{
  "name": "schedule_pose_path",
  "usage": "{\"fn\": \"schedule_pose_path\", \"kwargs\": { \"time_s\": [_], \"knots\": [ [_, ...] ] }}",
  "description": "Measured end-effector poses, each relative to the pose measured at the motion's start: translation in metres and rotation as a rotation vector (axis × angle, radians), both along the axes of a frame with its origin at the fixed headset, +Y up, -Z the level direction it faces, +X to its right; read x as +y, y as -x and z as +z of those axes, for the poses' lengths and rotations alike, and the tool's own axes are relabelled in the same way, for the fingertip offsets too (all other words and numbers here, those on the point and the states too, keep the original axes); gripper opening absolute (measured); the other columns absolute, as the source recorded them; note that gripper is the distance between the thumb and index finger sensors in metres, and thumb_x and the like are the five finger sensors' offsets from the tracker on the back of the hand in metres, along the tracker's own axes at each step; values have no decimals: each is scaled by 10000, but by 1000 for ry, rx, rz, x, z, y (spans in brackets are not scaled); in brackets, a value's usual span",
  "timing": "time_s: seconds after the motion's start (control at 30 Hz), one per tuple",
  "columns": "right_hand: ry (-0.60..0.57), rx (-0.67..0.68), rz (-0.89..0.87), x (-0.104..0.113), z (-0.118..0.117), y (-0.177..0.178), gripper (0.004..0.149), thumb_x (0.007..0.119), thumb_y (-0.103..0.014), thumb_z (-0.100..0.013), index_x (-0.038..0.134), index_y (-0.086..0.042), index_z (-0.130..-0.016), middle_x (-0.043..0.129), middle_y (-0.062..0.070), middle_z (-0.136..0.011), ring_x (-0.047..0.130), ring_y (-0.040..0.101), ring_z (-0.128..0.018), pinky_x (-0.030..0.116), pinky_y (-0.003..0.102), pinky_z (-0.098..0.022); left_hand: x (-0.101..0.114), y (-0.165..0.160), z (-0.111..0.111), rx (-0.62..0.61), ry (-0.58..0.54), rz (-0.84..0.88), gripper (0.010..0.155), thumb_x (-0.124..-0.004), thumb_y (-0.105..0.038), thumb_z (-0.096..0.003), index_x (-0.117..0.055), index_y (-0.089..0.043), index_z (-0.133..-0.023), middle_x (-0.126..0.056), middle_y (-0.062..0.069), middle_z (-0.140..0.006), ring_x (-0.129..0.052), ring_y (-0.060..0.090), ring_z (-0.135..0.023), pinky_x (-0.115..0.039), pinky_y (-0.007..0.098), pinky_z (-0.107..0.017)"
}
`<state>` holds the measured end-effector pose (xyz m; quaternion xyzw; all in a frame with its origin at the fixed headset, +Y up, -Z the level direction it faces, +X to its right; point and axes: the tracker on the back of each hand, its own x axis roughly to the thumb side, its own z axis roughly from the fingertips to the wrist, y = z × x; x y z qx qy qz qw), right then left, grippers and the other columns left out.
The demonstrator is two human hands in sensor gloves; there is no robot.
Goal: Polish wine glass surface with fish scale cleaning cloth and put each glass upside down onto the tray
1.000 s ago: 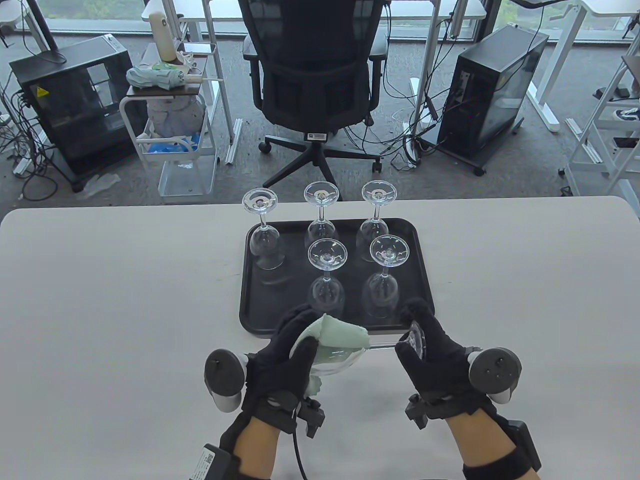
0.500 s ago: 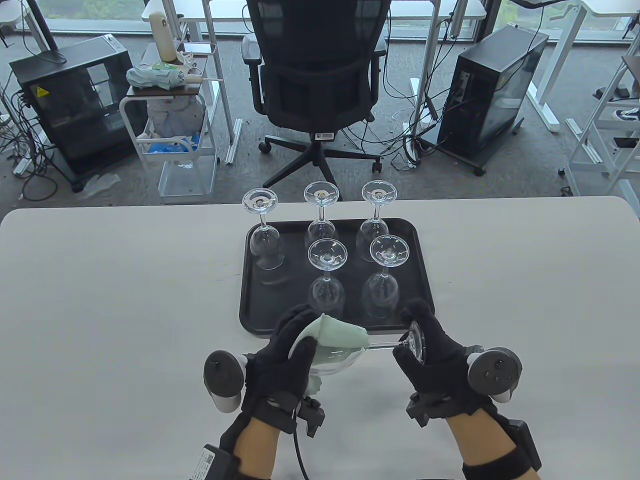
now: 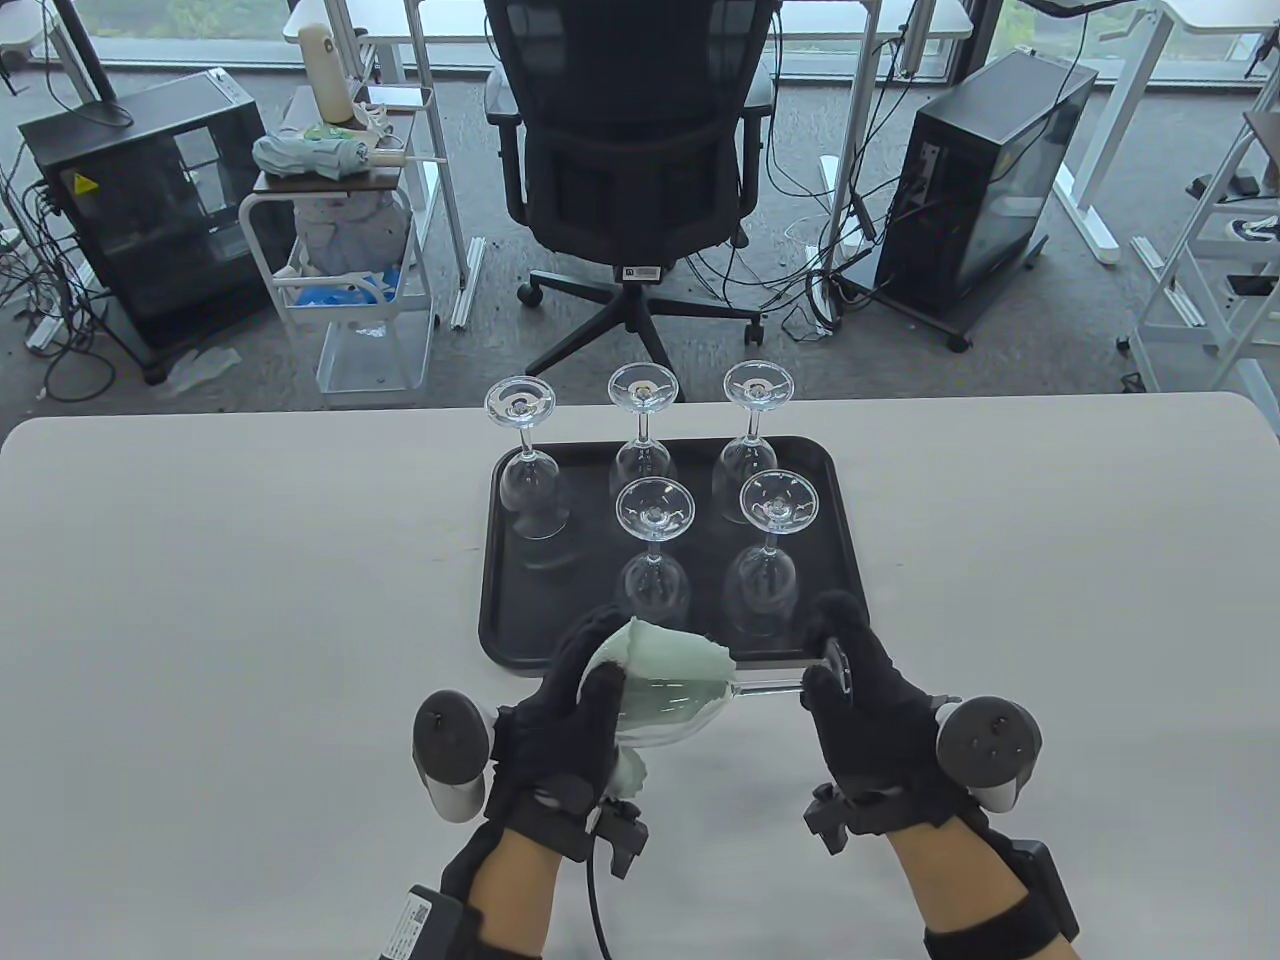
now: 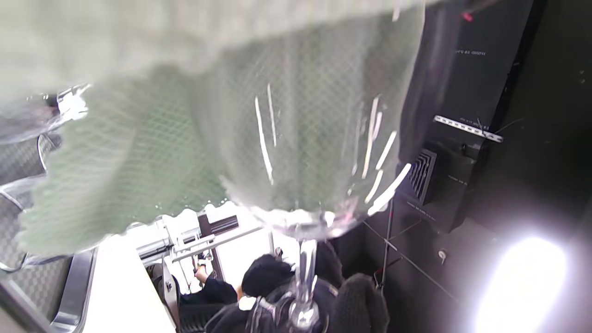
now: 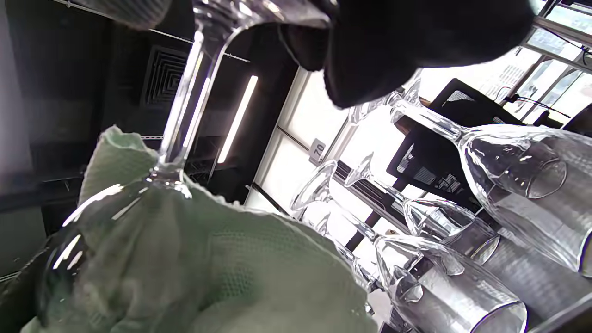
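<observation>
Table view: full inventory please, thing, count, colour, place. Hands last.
Tray: 1, black, centre of the white table.
Upturned wine glasses: 5, clear, standing on the tray, three in the far row, two in the near row.
Held wine glass: 1, clear, on its side above the table, near the tray's near edge.
Cleaning cloth: 1, pale green, wrapped over the held glass's bowl.
Office chair: 1, black, beyond the table.
Computer towers: 2, black, on the floor either side.
Cart: 1, white, far left.
Left hand: black glove, grips cloth and bowl.
Right hand: black glove, holds the glass's foot.
</observation>
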<state>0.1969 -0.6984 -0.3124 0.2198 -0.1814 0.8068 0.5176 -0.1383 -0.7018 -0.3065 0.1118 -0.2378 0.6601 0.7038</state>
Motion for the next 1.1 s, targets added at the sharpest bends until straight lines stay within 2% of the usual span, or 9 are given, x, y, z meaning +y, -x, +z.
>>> {"fn": "schedule_pose_path", "kwargs": {
  "time_s": [0.13, 0.23, 0.33, 0.43, 0.67, 0.77, 0.87, 0.97, 1.1],
  "knots": [
    [14, -17, -39, -1, -2, -7, 741, 589, -603, -550, 339, -172, -1099, 658, 214, -956, 921, 334, -469, 863, 404, -273, 8, 39, -1, 151, -13, 106, 538, -625, -560, -571, -731, -219, -973, -739, 65, -1059, -794, 378, -931, -797, 588, -604],
    [17, -27, -63, -1, -3, -10, 742, 590, -607, -550, 344, -171, -1099, 663, 213, -954, 923, 332, -467, 864, 404, -272, 13, 82, 0, 224, 18, 207, 521, -645, -529, -574, -762, -192, -954, -769, 91, -1033, -816, 395, -903, -787, 593, -607],
    [22, -26, -84, -2, -4, -13, 748, 595, -613, -547, 336, -181, -1100, 663, 204, -958, 922, 329, -472, 864, 402, -276, 14, 125, 6, 357, 41, 134, 522, -618, -531, -585, -756, -195, -960, -773, 90, -1033, -828, 387, -899, -782, 578, -620],
    [21, -50, -95, -6, -5, -16, 795, 609, -620, -542, 237, -180, -1090, 648, 203, -963, 918, 331, -483, 863, 404, -286, 7, 151, 9, 390, 68, 191, 523, -611, -529, -591, -754, -192, -964, -775, 94, -1032, -830, 385, -901, -776, 578, -630],
    [23, -55, -89, -8, -7, -17, 841, 614, -638, -537, 131, -206, -1074, 632, 187, -971, 911, 320, -499, 861, 398, -298, 1, 167, 10, 415, 82, 232, 522, -609, -522, -593, -748, -190, -971, -768, 96, -1037, -824, 387, -905, -770, 580, -634],
    [10, -59, -109, -4, -2, -15, 828, 641, -678, -525, 170, -238, -1046, 608, 173, -979, 899, 304, -512, 853, 387, -310, 0, 163, 6, 413, 90, 209, 519, -611, -518, -592, -755, -189, -966, -777, 99, -1031, -833, 387, -897, -777, 578, -627],
    [-85, -90, -57, 14, 10, -7, 810, 667, -704, -523, 182, -274, -1010, 593, 170, -981, 886, 298, -524, 845, 387, -319, 0, 161, 5, 409, 88, 212, 520, -612, -518, -591, -759, -188, -964, -783, 97, -1027, -840, 385, -892, -783, 576, -621],
    [-215, -144, 130, 43, 24, 24, 765, 671, -719, -533, 251, -269, -986, 581, 182, -975, 880, 287, -542, 847, 381, -337, 2, 163, 6, 405, 82, 223, 520, -610, -520, -592, -754, -190, -968, -777, 97, -1033, -834, 385, -898, -779, 576, -626],
    [-199, -178, 398, 69, 21, 89, 750, 715, -721, -532, 357, -240, -984, 560, 212, -974, 870, 301, -559, 845, 391, -348, 4, 165, 7, 391, 83, 234, 523, -610, -524, -593, -751, -192, -973, -775, 95, -1036, -830, 385, -902, -773, 578, -631]
  ]
}}
